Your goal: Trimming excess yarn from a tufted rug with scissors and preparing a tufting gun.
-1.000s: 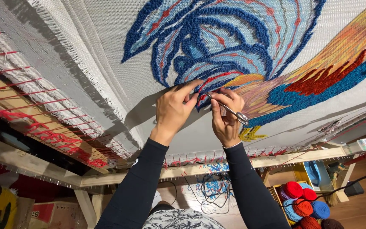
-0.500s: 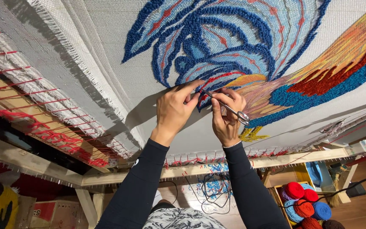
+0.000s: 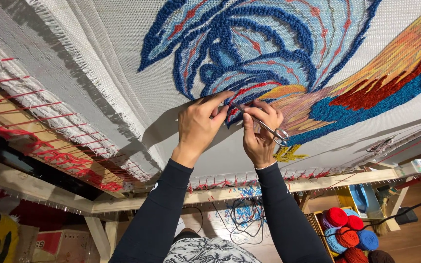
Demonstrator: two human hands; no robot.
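Note:
A white backing cloth stretched on a wooden frame carries a tufted design in dark blue, light blue, red and orange. My left hand presses its fingertips on the lower edge of the blue tufting. Right beside it, my right hand holds small metal scissors, their tips at the dark blue yarn between the two hands. Both arms wear black sleeves.
The wooden frame rail runs below the cloth, edged with red yarn loops. A box of yarn balls in red, blue and orange stands at lower right. Loose cords hang under the rail. A cardboard box sits at lower left.
Both hands stay at the same spot on the tufting. The right hand's fingers have shifted slightly around the scissors.

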